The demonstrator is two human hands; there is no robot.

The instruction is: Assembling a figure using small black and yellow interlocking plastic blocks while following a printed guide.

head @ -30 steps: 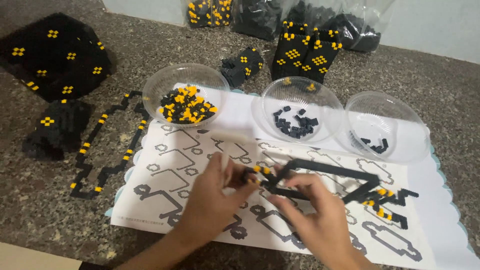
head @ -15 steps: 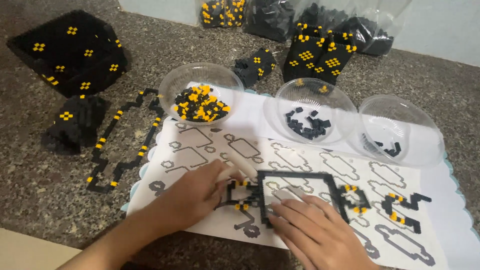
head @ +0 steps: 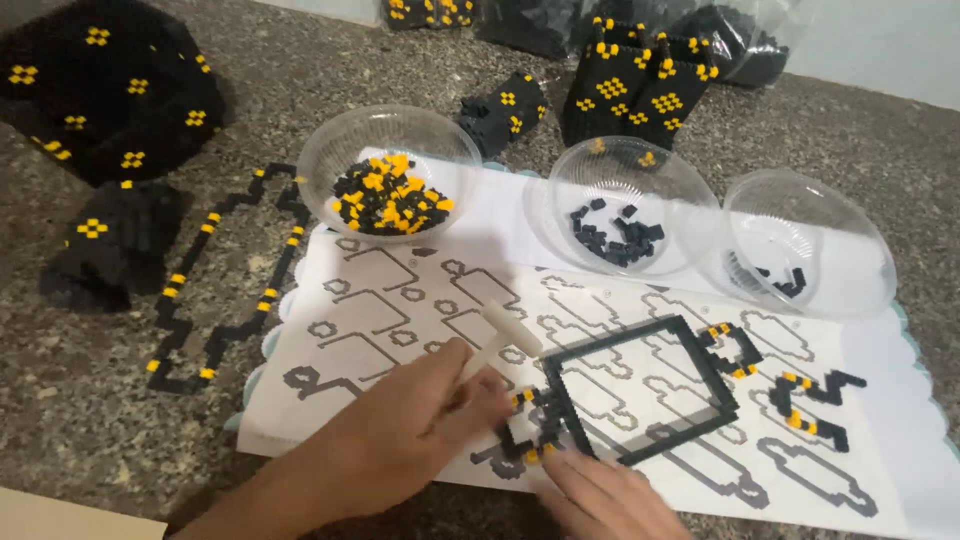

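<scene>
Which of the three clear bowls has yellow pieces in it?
The leftmost clear bowl, above the left hand: it holds mixed yellow and black pieces. The middle bowl and right bowl hold only dark ones.

Soft, even indoor light is falling from above, leaving the speckled stone counter [head: 90, 420] moderately bright. Mild glare is showing on the clear plastic bowls [head: 808, 243] and white paper sheet [head: 900, 420]. Faint shadows are lying beneath the hands [head: 400, 440]. Fine detail is appearing slightly soft.
</scene>
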